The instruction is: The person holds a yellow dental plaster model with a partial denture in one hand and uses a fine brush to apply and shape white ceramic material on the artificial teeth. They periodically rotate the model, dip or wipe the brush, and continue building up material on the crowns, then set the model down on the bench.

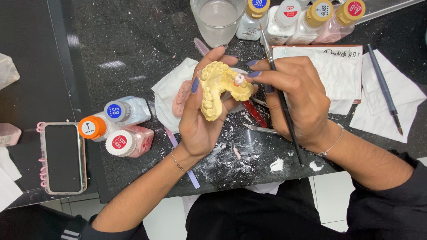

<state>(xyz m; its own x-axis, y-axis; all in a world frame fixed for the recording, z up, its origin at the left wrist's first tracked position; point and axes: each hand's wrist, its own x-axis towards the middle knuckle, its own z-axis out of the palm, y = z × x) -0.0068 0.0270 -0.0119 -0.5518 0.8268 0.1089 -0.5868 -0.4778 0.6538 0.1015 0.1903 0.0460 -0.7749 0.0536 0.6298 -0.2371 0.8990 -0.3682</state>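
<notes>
Left hand [200, 120], palm up, grip closed around a yellow dental cast [218, 89], thumb along its left side, fingers curled behind. Right hand [296, 95] just to the right of it, fingertips pinching a small white crown [239, 79] seated on the cast, a thin black-handled brush [280, 93] clamped between the fingers and slanting down past the wrist.

Beyond both grips, at the far edge of the dark speckled surface [133, 44]: a clear glass [217, 20] of cloudy water, then a row of four small bottles [302, 18] with pale powder, the last pinkish. Left of the left grip: three more capped bottles [118, 126] lying clustered, one with pink contents. Farther left, a phone [62, 158] in a clear case near the front edge.

Under the left grip, a white tissue [171, 86] carrying a pink cast [181, 98]. Behind the right grip, a white mixing pad [338, 71]; right of it, more tissue [391, 106] and a dark instrument [383, 89]. Below the hands, a red-handled tool [255, 113], a metal instrument [260, 129], white smears and crumbs. Open room mostly far left of the glass and along the front edge.
</notes>
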